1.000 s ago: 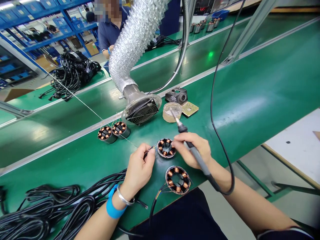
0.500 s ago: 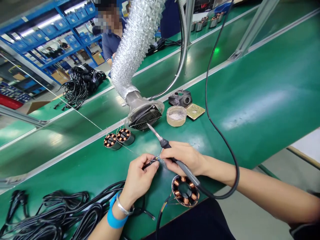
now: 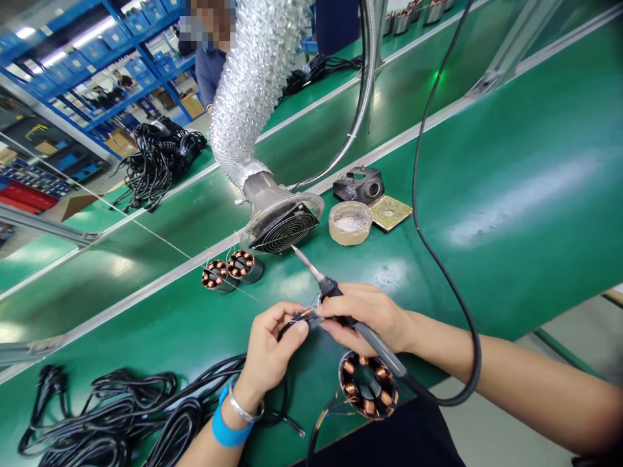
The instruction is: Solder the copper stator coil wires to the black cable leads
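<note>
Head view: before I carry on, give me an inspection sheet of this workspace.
Surface: green bench, glossy with reflections.
Work things: soldering iron and thin wires in hand; copper coil ring beside the right hand; two more coil rings near the fan.
Clutter: round tub, metal plate and dark block, grouped together.
Left hand: pinching the wires.
Right hand: gripping the iron, fingertips at the wires; contact unclear.
Cables: black cords heaped left; the iron's cord crosses the right forearm.
Surroundings: silver duct, a person behind, blue shelves.
</note>
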A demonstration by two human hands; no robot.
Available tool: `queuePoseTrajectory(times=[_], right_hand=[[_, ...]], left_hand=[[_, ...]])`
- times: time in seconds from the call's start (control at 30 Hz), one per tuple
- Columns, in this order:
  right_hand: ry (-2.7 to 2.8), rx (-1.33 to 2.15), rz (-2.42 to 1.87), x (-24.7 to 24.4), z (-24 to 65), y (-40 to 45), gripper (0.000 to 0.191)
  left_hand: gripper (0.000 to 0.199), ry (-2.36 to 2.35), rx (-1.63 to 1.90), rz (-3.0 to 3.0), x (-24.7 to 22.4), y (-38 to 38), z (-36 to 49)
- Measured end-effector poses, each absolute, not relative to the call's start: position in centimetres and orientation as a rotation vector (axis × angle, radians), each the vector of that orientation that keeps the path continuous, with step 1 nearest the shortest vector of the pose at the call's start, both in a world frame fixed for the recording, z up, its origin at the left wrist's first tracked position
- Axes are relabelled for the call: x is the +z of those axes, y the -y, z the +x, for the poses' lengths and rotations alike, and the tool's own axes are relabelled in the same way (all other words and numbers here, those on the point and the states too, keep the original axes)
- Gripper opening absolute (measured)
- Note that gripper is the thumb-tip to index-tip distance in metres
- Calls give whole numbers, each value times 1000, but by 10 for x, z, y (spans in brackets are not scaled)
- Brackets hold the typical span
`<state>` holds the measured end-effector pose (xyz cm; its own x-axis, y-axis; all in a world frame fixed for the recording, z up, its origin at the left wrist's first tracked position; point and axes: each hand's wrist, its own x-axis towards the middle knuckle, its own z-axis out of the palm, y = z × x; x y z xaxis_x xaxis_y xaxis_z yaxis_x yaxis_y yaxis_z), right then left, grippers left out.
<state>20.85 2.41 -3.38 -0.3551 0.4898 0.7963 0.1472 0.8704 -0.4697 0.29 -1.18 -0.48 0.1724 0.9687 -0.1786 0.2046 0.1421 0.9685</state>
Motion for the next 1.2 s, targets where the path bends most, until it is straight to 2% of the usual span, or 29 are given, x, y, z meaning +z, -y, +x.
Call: queuePoseTrajectory(times=[0.2, 0.57, 0.9, 1.2], right_hand=[[1920, 365, -489, -37, 209, -22, 30], [1912, 382, -498, -39, 206, -21, 32], [1897, 392, -515, -39, 207, -19, 30], [1895, 385, -490, -37, 207, -19, 30]], left_hand=[[36, -1360, 931, 1070, -8, 11, 2], [31, -1459, 761, 1229, 15, 6, 19], [36, -1413, 872, 1063, -4, 8, 5], [32, -1550, 884, 1202, 10, 5, 18]])
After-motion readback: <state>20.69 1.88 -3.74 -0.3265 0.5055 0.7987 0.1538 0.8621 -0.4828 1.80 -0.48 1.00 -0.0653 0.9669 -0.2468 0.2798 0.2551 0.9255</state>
